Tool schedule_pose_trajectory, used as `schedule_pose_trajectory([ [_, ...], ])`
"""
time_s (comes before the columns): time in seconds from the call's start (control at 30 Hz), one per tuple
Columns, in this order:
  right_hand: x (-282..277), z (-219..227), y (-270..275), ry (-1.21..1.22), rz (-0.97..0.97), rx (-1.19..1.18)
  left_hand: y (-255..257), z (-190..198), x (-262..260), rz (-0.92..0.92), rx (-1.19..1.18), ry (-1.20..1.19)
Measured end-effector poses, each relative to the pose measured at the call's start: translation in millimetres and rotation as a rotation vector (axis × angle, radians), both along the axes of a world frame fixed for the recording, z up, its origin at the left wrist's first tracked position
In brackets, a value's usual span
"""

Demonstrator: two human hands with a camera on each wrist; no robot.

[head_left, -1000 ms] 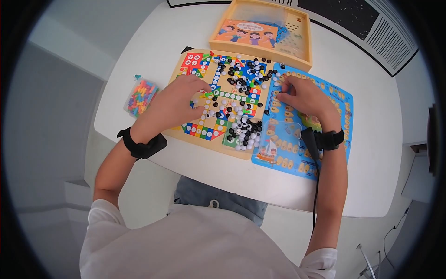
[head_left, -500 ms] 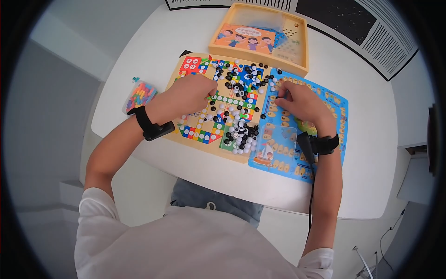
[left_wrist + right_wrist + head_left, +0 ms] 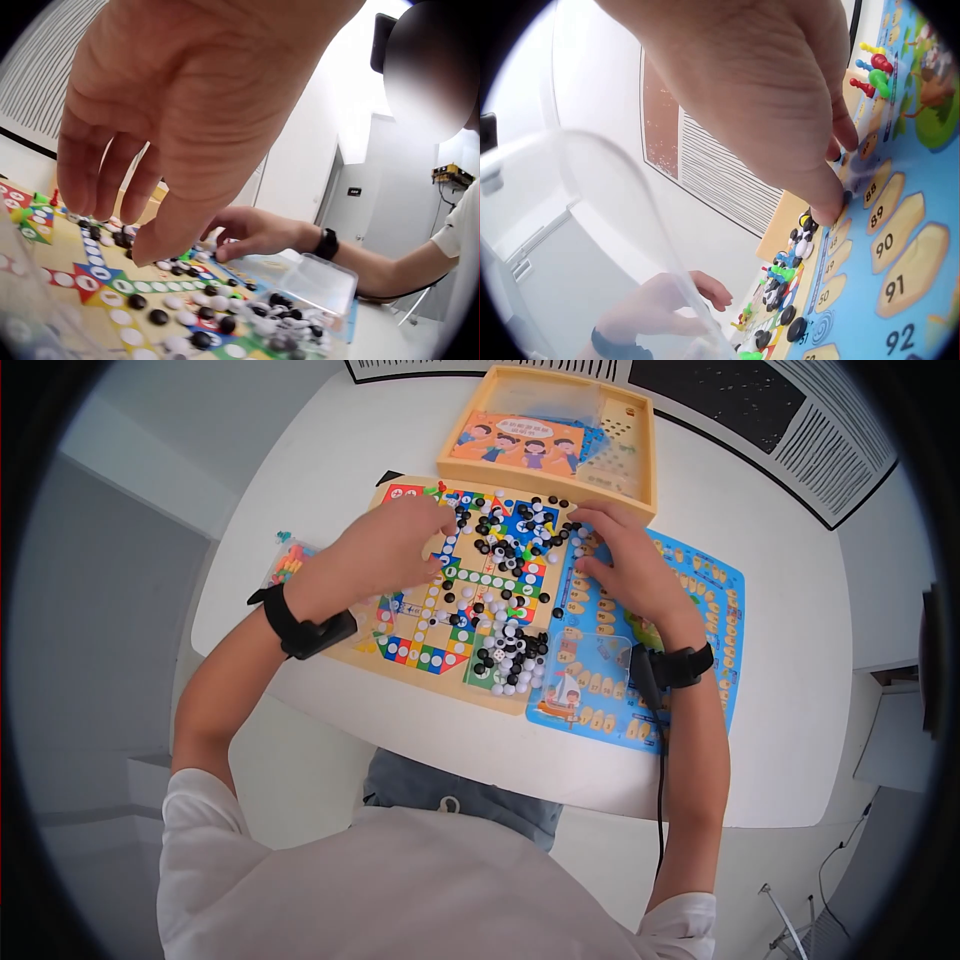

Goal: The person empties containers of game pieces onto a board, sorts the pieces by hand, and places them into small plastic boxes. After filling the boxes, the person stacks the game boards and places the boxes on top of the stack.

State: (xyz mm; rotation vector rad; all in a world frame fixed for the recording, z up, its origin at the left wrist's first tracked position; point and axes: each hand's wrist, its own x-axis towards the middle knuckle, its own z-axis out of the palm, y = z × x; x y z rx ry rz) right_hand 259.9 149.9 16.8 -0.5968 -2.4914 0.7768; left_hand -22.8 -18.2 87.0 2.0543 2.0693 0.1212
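Note:
My left hand [image 3: 392,548] hovers over the left part of a colourful flying-chess style board [image 3: 400,622], fingers bent loosely downward. In the left wrist view, nothing shows between its thumb and fingers. Black and white round pieces [image 3: 508,552] lie scattered over that board, with a denser pile [image 3: 515,657] at its near right corner. My right hand [image 3: 640,572] is at the upper left edge of a blue numbered board [image 3: 700,575], thumb and fingers spread apart. Small black pieces [image 3: 847,197] lie right at its fingertips in the right wrist view.
A shallow wooden box [image 3: 648,470] holding an orange booklet [image 3: 525,442] stands behind the boards. On the blue board sits a clear plastic tray [image 3: 600,660]. A clear container of coloured pegs [image 3: 287,565] lies left, partly behind my left forearm. Coloured pawns [image 3: 877,71] stand near the right hand.
My left hand has drawn slightly left and its fingers have loosened apart. The right hand has reached a little farther away, its thumb and fingers now wider apart.

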Motion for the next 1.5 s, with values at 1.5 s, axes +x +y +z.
schedule_pose_trajectory([
  [1.5,6,19,-7,-0.251,-0.180,-0.141,-23,-31,30,-0.073,-0.203,-0.352],
])
